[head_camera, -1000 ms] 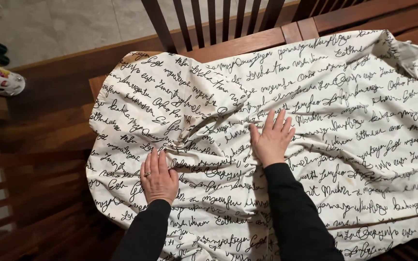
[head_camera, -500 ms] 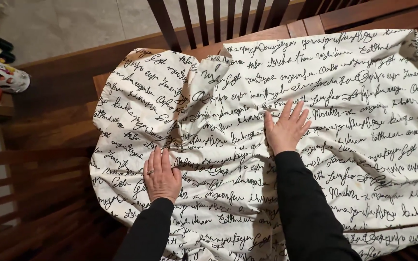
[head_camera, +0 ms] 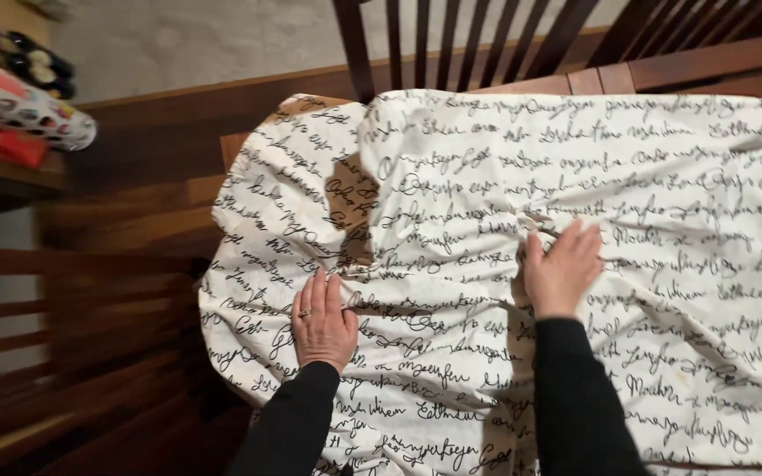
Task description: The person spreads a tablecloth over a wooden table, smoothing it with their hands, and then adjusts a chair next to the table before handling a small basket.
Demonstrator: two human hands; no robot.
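Head view, one entry per item.

Cloth (head_camera: pixel 628 176): white fabric printed all over with black cursive script, spread across the centre and right of the frame and running off the right and lower edges. It lies rumpled, with a deep fold and shadow at centre left and creases fanning out between the two hands.

Left hand (head_camera: pixel 322 319): lower centre-left, palm down and flat on the cloth, fingers together and pointing up the frame, a ring on one finger. Black sleeve (head_camera: pixel 288 432) runs down to the bottom edge.

Right hand (head_camera: pixel 562 269): centre, right of the other hand and slightly higher in the frame, palm down on the cloth with fingers loosely spread. A small ridge of fabric is bunched just above its thumb side. A second black sleeve leads to the bottom edge.

Table (head_camera: pixel 178 150): dark brown wood, bare at left of the cloth, which hangs over its left edge.

Chair back (head_camera: pixel 451 40): dark vertical slats, top centre, beyond the cloth.

Second chair (head_camera: pixel 55 335): dark wood, lower left, blurred.

Patterned white object (head_camera: pixel 19 101): upper left, spotted, blurred; kind cannot be told.
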